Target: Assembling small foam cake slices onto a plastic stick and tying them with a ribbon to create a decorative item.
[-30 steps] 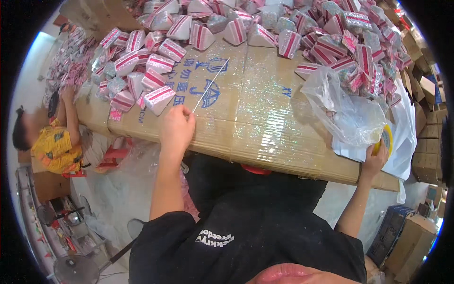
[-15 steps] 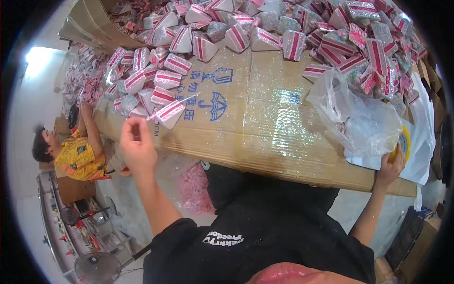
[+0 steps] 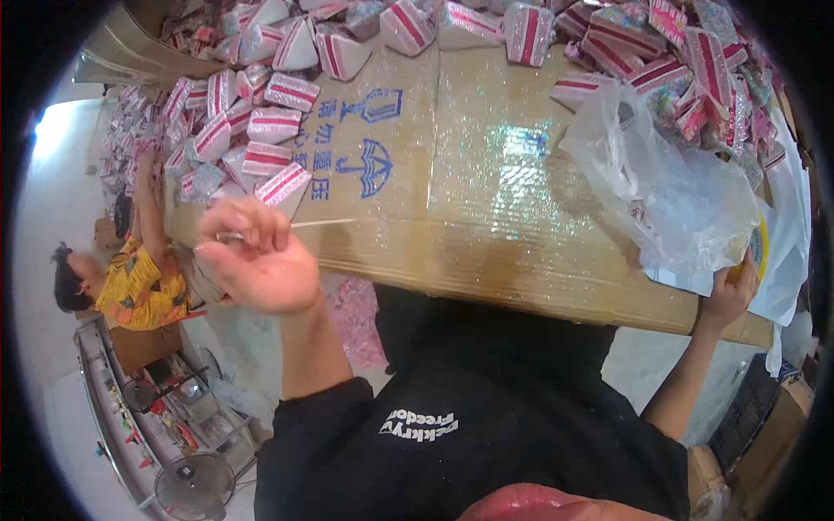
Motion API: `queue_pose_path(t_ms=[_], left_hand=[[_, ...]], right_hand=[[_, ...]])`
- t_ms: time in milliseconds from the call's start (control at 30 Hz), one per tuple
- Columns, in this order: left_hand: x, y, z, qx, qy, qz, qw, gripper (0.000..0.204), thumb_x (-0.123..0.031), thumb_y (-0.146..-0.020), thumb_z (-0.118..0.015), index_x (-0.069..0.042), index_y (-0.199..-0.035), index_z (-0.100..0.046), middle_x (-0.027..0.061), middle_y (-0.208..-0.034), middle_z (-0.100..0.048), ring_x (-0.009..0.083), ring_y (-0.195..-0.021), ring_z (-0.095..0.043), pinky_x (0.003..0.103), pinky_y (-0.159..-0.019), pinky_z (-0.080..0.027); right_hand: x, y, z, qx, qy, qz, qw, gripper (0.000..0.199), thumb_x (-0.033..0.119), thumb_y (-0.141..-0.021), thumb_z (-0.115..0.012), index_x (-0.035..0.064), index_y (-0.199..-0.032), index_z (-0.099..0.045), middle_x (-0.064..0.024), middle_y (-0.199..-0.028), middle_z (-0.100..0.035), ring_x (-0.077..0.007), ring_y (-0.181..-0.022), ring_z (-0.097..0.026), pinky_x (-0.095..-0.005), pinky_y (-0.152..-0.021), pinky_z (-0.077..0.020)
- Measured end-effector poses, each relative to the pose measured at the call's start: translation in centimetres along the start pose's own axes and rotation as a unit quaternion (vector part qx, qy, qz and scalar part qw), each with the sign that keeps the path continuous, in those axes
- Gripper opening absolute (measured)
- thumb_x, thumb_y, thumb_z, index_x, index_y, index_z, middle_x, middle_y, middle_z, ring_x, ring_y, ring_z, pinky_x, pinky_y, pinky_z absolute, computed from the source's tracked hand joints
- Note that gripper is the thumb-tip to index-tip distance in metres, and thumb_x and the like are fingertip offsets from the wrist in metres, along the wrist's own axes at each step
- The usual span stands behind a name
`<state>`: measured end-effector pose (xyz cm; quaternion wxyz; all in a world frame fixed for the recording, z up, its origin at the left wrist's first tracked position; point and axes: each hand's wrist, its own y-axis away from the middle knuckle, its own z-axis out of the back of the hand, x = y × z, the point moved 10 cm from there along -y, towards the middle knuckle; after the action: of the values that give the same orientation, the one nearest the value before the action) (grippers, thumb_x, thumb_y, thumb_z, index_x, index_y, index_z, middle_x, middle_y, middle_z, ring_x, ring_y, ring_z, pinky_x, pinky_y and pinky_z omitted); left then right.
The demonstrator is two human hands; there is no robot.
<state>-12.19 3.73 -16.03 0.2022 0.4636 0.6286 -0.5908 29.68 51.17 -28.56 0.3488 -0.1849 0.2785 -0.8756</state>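
My left hand [image 3: 263, 260] is raised over the near left edge of the cardboard, palm turned up and fingers curled around a thin pale stick [image 3: 326, 223]. The stick points right across the cardboard. Just beyond this hand lies a wedge-shaped toy cake slice [image 3: 285, 187], white with a dark pink stripe, in glittery wrap. At the right edge, my right hand [image 3: 731, 293] has its fingers closed on a yellow ring-shaped tape roll [image 3: 763, 250]. A crumpled clear plastic bag [image 3: 686, 208] partly hides the roll.
The flattened cardboard [image 3: 469, 174] covers the work surface. Wrapped cake slices [image 3: 608, 52] are heaped along its far side. An open carton [image 3: 139, 39] stands far left. Another person in a yellow shirt [image 3: 143, 282] works at the left. Pink pieces [image 3: 356, 326] lie below the near edge.
My left hand has come nearer and turned palm up, and the stick in it has swung from slanting upward to nearly level. My right hand stays at the tape roll.
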Motion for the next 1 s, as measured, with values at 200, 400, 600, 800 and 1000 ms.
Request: queue_pose_path(t_ms=[200,400,600,800,1000], left_hand=[[3.3,-1.4,0.6,-0.018,0.007,0.091,0.996,0.055,-0.05,-0.106,-0.036,-0.014,-0.065,-0.029,-0.0038,-0.059,-0.024,0.008,-0.052,-0.021,0.025,-0.045,-0.017],[3.6,-2.2,0.1,0.027,-0.048,0.034,0.998,0.055,-0.049,-0.106,-0.036,-0.016,-0.064,-0.023,-0.0044,-0.057,-0.019,0.0092,-0.05,-0.015,0.026,-0.046,-0.013],[4.6,-3.1,0.8,0.023,-0.017,0.034,0.999,0.057,-0.049,-0.105,-0.039,-0.015,-0.062,-0.026,-0.0046,-0.055,-0.022,0.0082,-0.047,-0.018,0.026,-0.043,-0.015],[5.2,-4.3,4.1,-0.034,-0.019,0.078,0.996,0.058,-0.054,-0.104,-0.04,-0.016,-0.063,-0.023,-0.0053,-0.054,-0.019,0.0079,-0.047,-0.014,0.026,-0.043,-0.011],[5.8,-3.9,4.4,-0.026,0.006,0.102,0.994,0.056,-0.051,-0.105,-0.038,-0.016,-0.063,-0.023,-0.0054,-0.055,-0.019,0.008,-0.048,-0.013,0.026,-0.044,-0.012]], right_hand=[[-0.2,0.4,0.1,-0.012,0.011,0.001,1.0,0.047,0.008,-0.08,-0.062,0.0041,-0.127,-0.063,-0.0145,-0.117,-0.067,-0.0343,-0.108,-0.06,-0.043,-0.098,-0.0451],[-1.1,0.7,-0.2,0.001,0.015,-0.017,1.0,0.044,0.014,-0.085,-0.066,0.003,-0.127,-0.062,-0.0157,-0.117,-0.066,-0.0351,-0.109,-0.059,-0.0436,-0.097,-0.0448],[-1.2,0.5,-0.2,0.013,0.012,-0.009,1.0,0.046,0.017,-0.085,-0.07,0.0011,-0.128,-0.062,-0.0167,-0.115,-0.067,-0.0351,-0.107,-0.06,-0.0434,-0.096,-0.0456],[-1.5,0.6,-0.4,0.012,0.008,-0.016,1.0,0.048,0.018,-0.085,-0.071,0.0005,-0.128,-0.061,-0.0171,-0.116,-0.066,-0.0353,-0.109,-0.06,-0.0429,-0.096,-0.0457],[-1.1,0.8,-0.1,0.005,0.011,-0.006,1.0,0.047,0.016,-0.084,-0.069,0.0025,-0.128,-0.062,-0.0157,-0.118,-0.066,-0.0349,-0.11,-0.06,-0.0427,-0.097,-0.0452]])
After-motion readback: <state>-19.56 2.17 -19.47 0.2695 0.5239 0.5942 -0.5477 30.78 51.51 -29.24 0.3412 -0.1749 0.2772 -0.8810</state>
